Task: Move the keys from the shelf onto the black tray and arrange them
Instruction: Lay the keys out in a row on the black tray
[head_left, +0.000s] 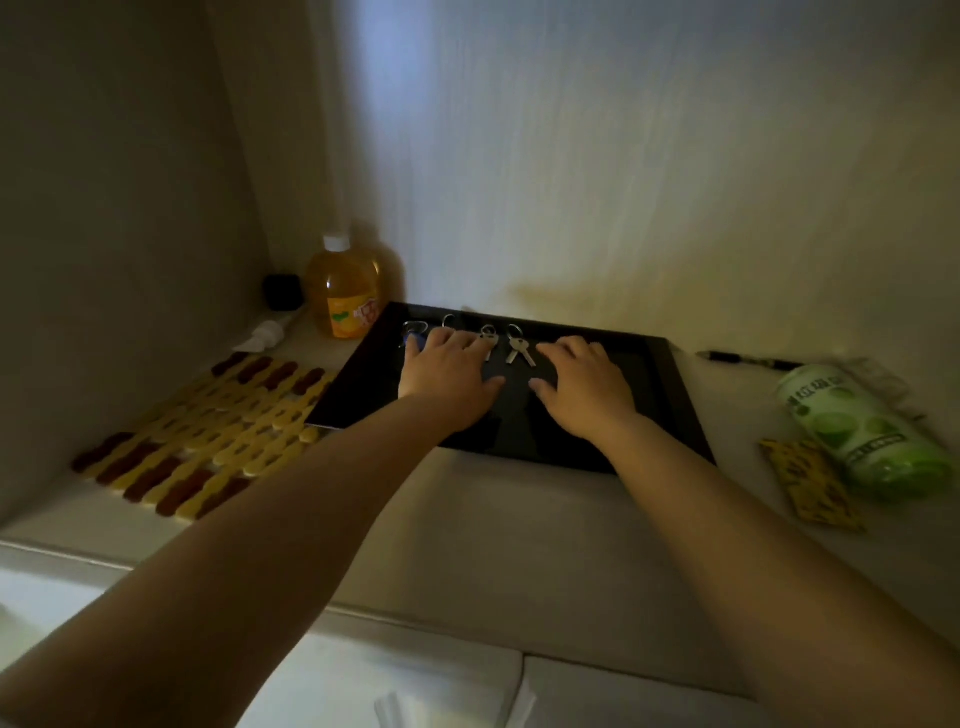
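Both hands are lying palm-down over the black tray (670, 384), fingers spread and pointing toward the back wall. The left hand (449, 376) is covering part of the row of keys: its fingertips are hiding most of a blue-tagged key (413, 338) at the left end, and the next ring (448, 320) is showing only as a loop above the knuckles. Whether those fingers are pressing on a key or merely hovering is hard to tell in the dim light. The right hand (584, 389) is resting flat and loose with nothing in it, just right of a pair of silver keys (519, 351). Another silver key (488, 340) is lying between the two hands, its blade partly hidden by the left fingers. All the keys are sitting along the tray's far edge.

A juice bottle (345, 288) is standing behind the tray's left corner, a woven mat (208, 436) is lying to the left, and a green can (862, 428) is lying on its side to the right, its far end blurring out
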